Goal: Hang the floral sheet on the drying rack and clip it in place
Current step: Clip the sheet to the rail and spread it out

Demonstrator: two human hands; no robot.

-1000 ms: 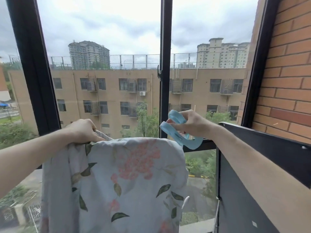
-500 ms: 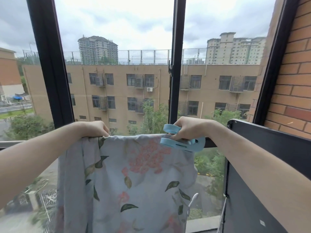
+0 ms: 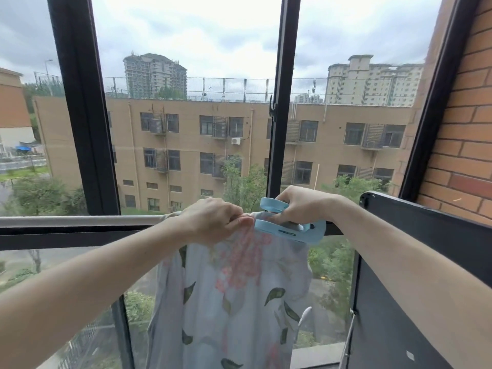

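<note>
Fabric: pale grey-blue floral sheet, printed with pink blossoms and green leaves, draped over a horizontal rail and hanging down in loose folds toward the bottom of the view.
Rail: pale bar of the drying rack, running level across the window, bare on the left and covered by the sheet near the middle.
Left hand: left hand reaches in from the lower left, fingers curled, pinching a bunched fold of the sheet at the rail's top.
Right hand: right hand reaches in from the right and grips a large light blue clip, squeezing its handle end.
Clip: its jaws stand apart, one arm above and one below, at the sheet's top edge just beside the left hand's fingertips; whether they already straddle the rail is hidden by cloth and fingers.
Step in hand: judging from this, the sheet is already hung and the clipping is under way, the left hand steadying the cloth while the right positions the clip.
Next move: probably push the open clip fully over both cloth and rail, then ease off the squeeze so it bites; the left hand should clear its fingertips first.
Surroundings: black window frame, brick wall on the right, dark panel under the right forearm, tan apartment buildings and overcast sky outside.
</note>
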